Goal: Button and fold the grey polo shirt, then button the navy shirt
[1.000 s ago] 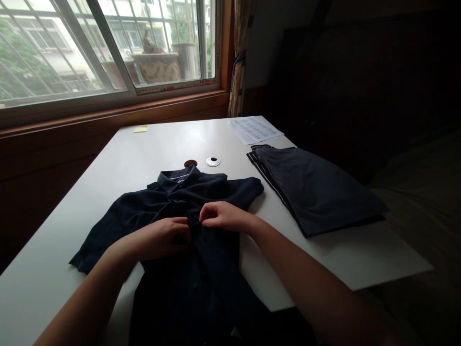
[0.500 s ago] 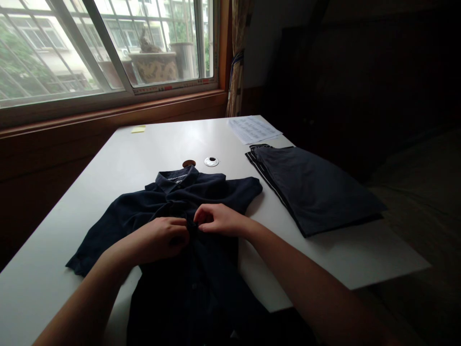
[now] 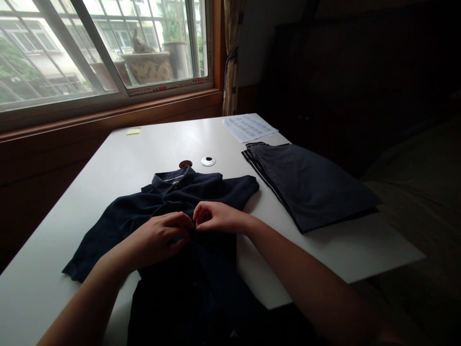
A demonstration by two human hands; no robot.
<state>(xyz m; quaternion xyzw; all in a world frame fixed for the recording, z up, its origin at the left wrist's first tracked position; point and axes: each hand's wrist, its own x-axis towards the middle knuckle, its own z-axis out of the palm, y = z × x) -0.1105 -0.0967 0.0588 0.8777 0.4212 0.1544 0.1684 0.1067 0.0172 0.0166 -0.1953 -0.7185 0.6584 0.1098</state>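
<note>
A dark navy collared shirt [image 3: 111, 218] lies front up on the white table, its collar toward the window and its lower part hanging over the near edge. Over the middle of its front, my left hand [image 3: 167, 235] pinches the fabric with bent fingers. Close beside it, my right hand [image 3: 212, 216] has thumb and fingertips closed on the same front strip. The fingertips of both hands almost meet. Whether a button sits between them is too dark and small to tell.
Folded dark trousers [image 3: 313, 185] lie on the white table [image 3: 72, 211] to the right. Printed paper sheets [image 3: 250, 127], a yellow sticky note [image 3: 133, 130], a round hole [image 3: 186, 164] and a silver grommet [image 3: 208, 161] are farther back. A barred window stands behind.
My left hand has shifted slightly up and right, bringing its fingertips nearer to my right hand's. The right hand keeps its pinch. The camera view has turned a little.
</note>
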